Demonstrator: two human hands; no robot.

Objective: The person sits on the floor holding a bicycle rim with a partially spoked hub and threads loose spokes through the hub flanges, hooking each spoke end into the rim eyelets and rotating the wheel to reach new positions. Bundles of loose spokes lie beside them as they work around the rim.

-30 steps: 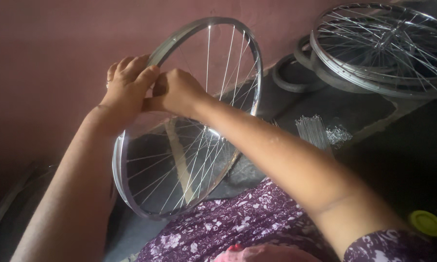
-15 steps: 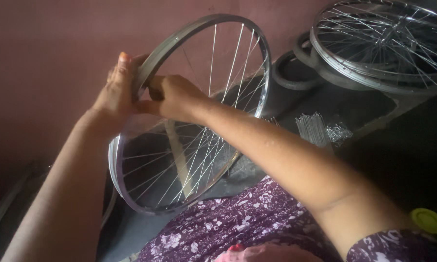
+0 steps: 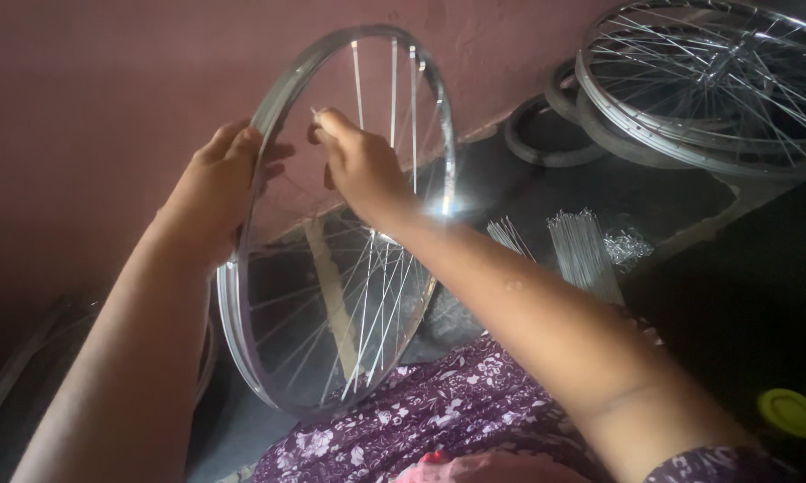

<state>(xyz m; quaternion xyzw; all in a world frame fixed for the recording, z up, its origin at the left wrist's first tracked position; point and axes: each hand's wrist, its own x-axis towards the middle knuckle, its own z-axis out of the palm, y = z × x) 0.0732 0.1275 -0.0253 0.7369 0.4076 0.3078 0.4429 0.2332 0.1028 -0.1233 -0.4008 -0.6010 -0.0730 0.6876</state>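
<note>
Behind everything stands a dull reddish-brown wall [image 3: 90, 80], matte and slightly rough, with a dark floor [image 3: 734, 295] below it. Against the person's lap, upright and a little tilted, is a bicycle wheel rim [image 3: 242, 304]: a thin hoop of bright, polished metal, partly laced with fine steel spokes that fan up from the hub area.

The left hand [image 3: 211, 192] wraps the rim's left edge, fingers curled around it and holding it steady. The right hand [image 3: 358, 165] reaches through the hoop, fingers pinched narrow on the tip of a single spoke [image 3: 314, 113] near the upper rim.

What could go wrong, as I judge it: the thin spoke could bend or slip out of the pinch if pushed at an angle, and the smooth rim could twist in the one-handed grip, since only the lap braces it below.

On the floor to the right lie bundles of loose spokes [image 3: 582, 250], straight and silvery, with a small heap of nipples [image 3: 628, 246] beside them. Further back are stacked finished wheels [image 3: 707, 80] and black rubber tyres [image 3: 546, 134]. A yellow-green lid [image 3: 789, 411] sits low at right.
</note>
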